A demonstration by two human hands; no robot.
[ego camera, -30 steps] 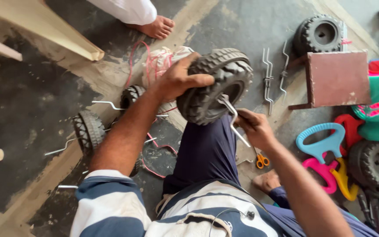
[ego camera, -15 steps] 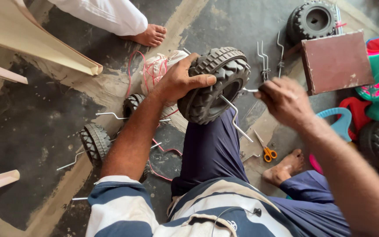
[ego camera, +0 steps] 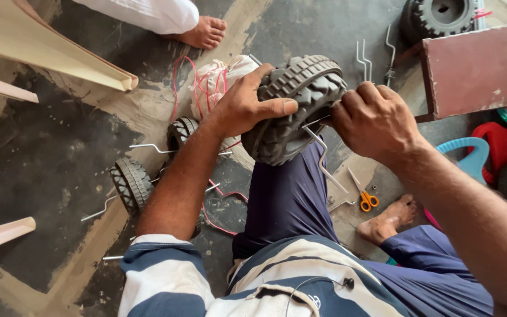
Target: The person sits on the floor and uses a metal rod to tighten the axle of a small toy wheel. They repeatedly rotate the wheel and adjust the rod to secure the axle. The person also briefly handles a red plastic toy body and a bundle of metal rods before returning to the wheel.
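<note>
Left hand [ego camera: 243,108] clamped on black wheel [ego camera: 294,108]; right hand [ego camera: 374,120] closed at hub, covering bent rod [ego camera: 323,158] end.

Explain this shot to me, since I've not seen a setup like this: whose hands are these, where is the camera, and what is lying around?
There is no machine here. The camera sits on a person's head and looks down, so the two arms belong to the wearer, who sits on a dark concrete floor.

The left hand grips a black treaded toy wheel above the knee. The right hand is at the wheel's side, where a bent metal rod sticks out; its exact grip is hidden.

On the floor lie more small wheels, loose metal rods, orange-handled scissors, a tied white bag and a reddish-brown box. Coloured plastic parts are at the right.

The bare foot at the top belongs to another person.
</note>
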